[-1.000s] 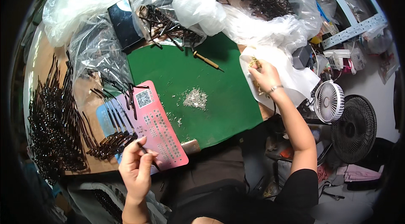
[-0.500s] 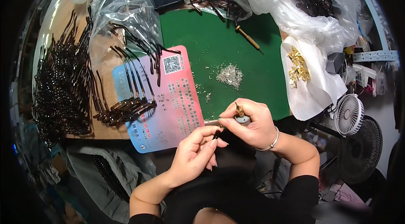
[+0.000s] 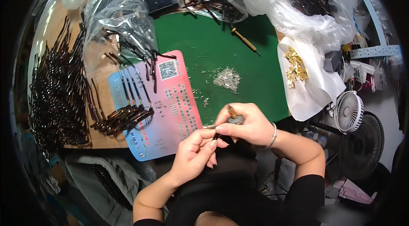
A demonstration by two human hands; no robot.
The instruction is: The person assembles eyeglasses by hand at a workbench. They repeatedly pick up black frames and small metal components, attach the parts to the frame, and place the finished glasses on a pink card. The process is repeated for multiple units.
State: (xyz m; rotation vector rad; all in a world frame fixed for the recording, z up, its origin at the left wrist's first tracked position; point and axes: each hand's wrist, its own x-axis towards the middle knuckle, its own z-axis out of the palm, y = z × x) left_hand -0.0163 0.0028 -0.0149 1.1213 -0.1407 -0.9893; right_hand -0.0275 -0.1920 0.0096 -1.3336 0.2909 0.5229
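My left hand (image 3: pixel 194 154) is closed, thumb and fingers pinching a slim dark glossy piece (image 3: pixel 216 136) like a glasses temple; most of it is hidden by fingers. My right hand (image 3: pixel 246 124) is closed too, its fingertips meeting the left hand's at that piece. Held in its curled fingers is a hand tool (image 3: pixel 234 117) with a brass top and a grey round part; its lower end is hidden. Both hands are at the front edge of the green mat (image 3: pixel 264 98). Beyond them lies a heap of tiny silvery screws (image 3: pixel 227 79).
A pink-and-blue printed sheet (image 3: pixel 170 117) carries several dark temples (image 3: pixel 128 117). Left is a large pile of dark temples (image 3: pixel 57 94). A brass-handled screwdriver (image 3: pixel 245 41) lies on the mat. Golden small parts (image 3: pixel 295 66) rest on white paper (image 3: pixel 313 94). Plastic bags (image 3: pixel 121 15) line the back.
The view has shifted slightly, moving the table's things left in the picture. My right hand has tilted and come a little closer over the dark piece; both grips stay closed.
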